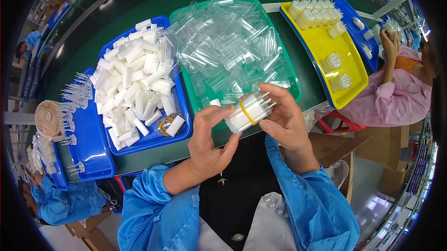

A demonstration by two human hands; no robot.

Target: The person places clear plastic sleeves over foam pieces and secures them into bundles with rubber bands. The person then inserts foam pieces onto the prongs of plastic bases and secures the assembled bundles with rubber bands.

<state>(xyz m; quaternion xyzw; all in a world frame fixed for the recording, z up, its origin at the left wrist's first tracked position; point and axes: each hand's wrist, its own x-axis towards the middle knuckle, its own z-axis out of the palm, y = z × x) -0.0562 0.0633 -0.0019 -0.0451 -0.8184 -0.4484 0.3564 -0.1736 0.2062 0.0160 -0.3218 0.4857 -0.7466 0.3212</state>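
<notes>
Between both hands, above the table's near edge, is a rubber-banded bundle (248,113) of white cylinders and clear plastic, with thin clear prongs sticking out at its right end. A yellow rubber band (247,112) runs round its middle. My left hand (209,141) pinches the lower left end between thumb and fingers. At the pronged end, my right hand (285,118) has its thumb below and fingers above. Just beyond lies a green tray (291,76) heaped with clear plastic tubes (228,41). A blue tray (184,130) on the left holds white cylinders (130,74) and loose rubber bands (165,124).
A yellow tray (349,55) at the right holds several similar bundles (316,13). Far left, another blue tray (91,139) carries clear pronged pieces (77,90) beside a small fan (49,118). A co-worker in pink (396,92) sits at right; one in blue (70,202) at left.
</notes>
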